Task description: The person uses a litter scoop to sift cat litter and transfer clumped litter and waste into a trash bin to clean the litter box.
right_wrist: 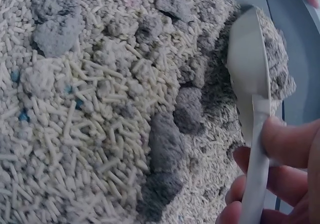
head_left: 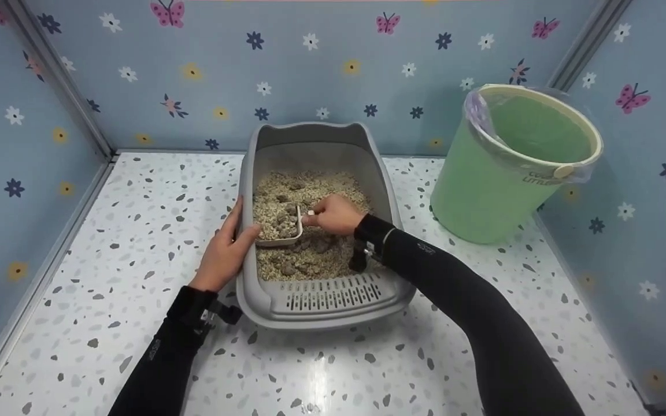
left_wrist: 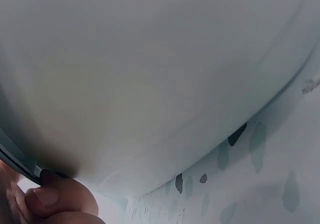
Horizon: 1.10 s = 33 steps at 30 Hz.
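Observation:
A grey litter box (head_left: 321, 319) stands on the floor, its bottom covered with pellet litter (head_left: 324, 180) and grey clumps (right_wrist: 167, 139). My left hand (head_left: 224, 254) grips the box's left rim, thumb over the top. In the left wrist view, its curled fingers (left_wrist: 65, 196) show under the rim against the outer wall. My right hand (head_left: 336, 215) holds a light-coloured litter scoop (right_wrist: 250, 59) by the handle, thumb on one side and fingers around the other. Clumps and litter lie in the scoop, which is tilted beside the box's left wall.
A green bin (head_left: 477, 190) with a clear plastic liner stands on the floor to the right. Blue patterned walls (head_left: 321, 86) enclose the back and both sides. At the box's front is a slotted ledge (head_left: 333, 296). The floor (head_left: 136, 231) is white with grey specks.

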Motion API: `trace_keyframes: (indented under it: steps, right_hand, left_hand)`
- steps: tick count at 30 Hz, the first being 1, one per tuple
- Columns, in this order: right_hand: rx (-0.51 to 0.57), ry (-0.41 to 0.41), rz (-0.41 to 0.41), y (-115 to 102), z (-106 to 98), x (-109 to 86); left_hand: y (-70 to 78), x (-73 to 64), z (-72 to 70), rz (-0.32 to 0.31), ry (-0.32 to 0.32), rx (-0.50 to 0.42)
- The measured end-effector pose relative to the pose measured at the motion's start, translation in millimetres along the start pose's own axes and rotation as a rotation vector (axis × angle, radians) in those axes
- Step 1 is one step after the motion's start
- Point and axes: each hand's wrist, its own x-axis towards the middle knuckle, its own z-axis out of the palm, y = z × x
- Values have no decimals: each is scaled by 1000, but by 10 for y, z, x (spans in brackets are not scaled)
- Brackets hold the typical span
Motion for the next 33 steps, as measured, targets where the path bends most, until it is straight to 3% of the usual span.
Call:
trace_keyframes:
  steps: [18,28,33]
  right_hand:
    - [69,-11,34,-2,-46,-34]
    - [169,70,79,2,-132,-92]
    - [181,153,102,26,-214,-166]
  left_hand:
    - [12,-13,14,29,4,-23]
    - [4,-4,16,50,-3,-40]
    - [-17,3,15,39,4,-12]
